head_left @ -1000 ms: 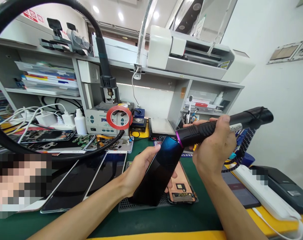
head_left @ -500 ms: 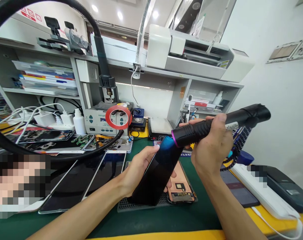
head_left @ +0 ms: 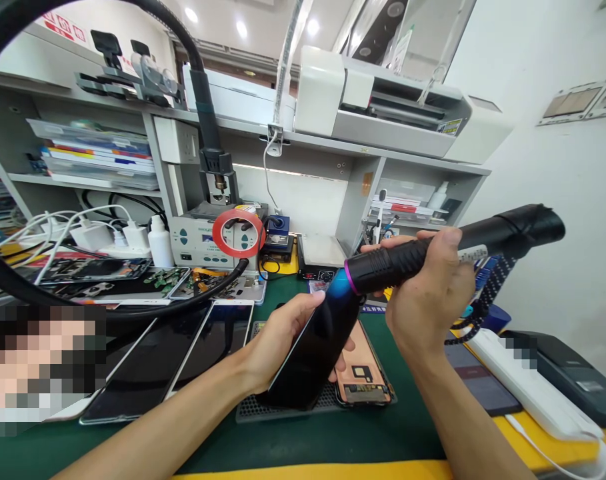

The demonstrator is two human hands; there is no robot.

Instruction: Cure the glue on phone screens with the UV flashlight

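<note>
My left hand (head_left: pixel 283 340) grips a black smartphone (head_left: pixel 313 360) by its long edges, thumb on the near side and fingertips showing past the far edge. The phone is tilted above a perforated dark mat (head_left: pixel 255 410). In my right hand (head_left: pixel 433 293) is a black flashlight (head_left: pixel 393 267) with a purple ring at its head. Its head is up against the phone's top end, where a blue glow lies on the glass. A patterned wrist cord (head_left: pixel 497 287) hangs from the flashlight's tail. Beneath the phone, partly hidden, lies a copper-coloured phone screen part (head_left: pixel 365 367).
Several phones, including a white-framed one (head_left: pixel 227 333), lie at left on the green work mat (head_left: pixel 223 447). A black hose (head_left: pixel 203 297) arches over them. Behind stand a grey rework station (head_left: pixel 197 237) and a red tape roll (head_left: pixel 239 233). A white power strip (head_left: pixel 537 387) is at right.
The flashlight and my right hand have shifted slightly right. The phone stays in my left hand with almost the same tilt, and the blue glow remains at its top end.
</note>
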